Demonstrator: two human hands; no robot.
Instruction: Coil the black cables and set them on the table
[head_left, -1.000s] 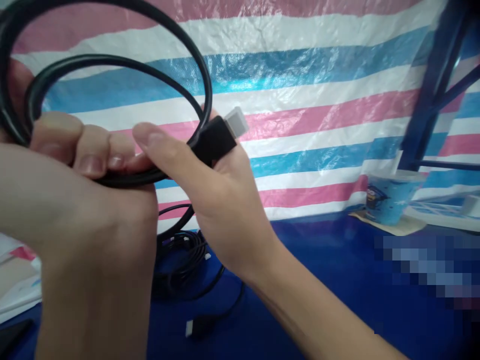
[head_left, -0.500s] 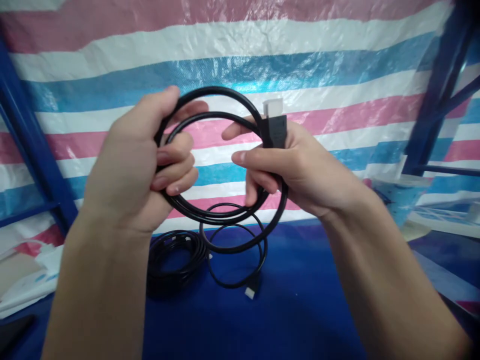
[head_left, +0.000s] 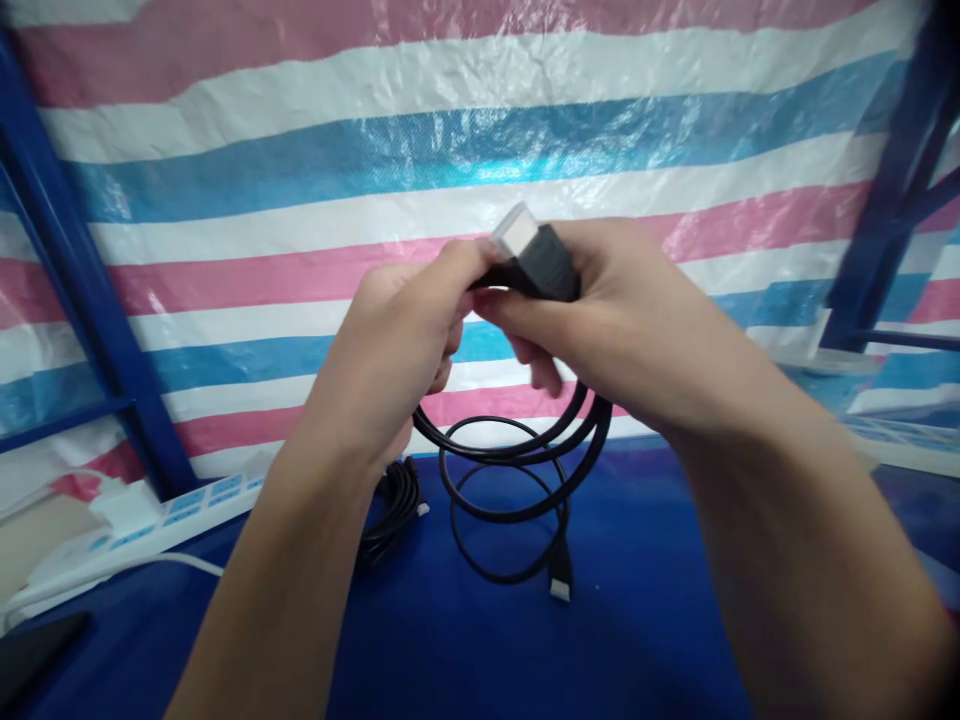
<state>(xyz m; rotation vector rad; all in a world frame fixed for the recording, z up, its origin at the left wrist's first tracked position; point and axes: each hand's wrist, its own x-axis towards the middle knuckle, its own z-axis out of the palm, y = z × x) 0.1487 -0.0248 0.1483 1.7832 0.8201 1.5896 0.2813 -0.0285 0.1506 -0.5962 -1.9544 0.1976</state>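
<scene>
While the right grip (head_left: 622,305) is clamped on the black plug (head_left: 551,268) of a looped cable (head_left: 517,515), the pale-tipped plug tilting up and leftward, the left grip (head_left: 409,335) closes around the cable just beside it; loops hang below both hands over the blue bench (head_left: 645,570), where another black coil (head_left: 394,510) lies near the left wrist

Striped plastic sheet (head_left: 480,130) across the back: pink/white/blue, creased & shiny. Slanted blue posts in front of it, L post (head_left: 67,220) & R post (head_left: 889,210). Blue table (head_left: 450,650) below. Far L on it: white power strip (head_left: 191,508) w/ blue sockets, white plug (head_left: 126,505) on top, white cord (head_left: 165,557) just beside. Btm L corner: flat black item (head_left: 37,650), can't ID. Far R: bluish cup (head_left: 838,383) w/ white straw (head_left: 819,332), blurry, partly hidden.
</scene>
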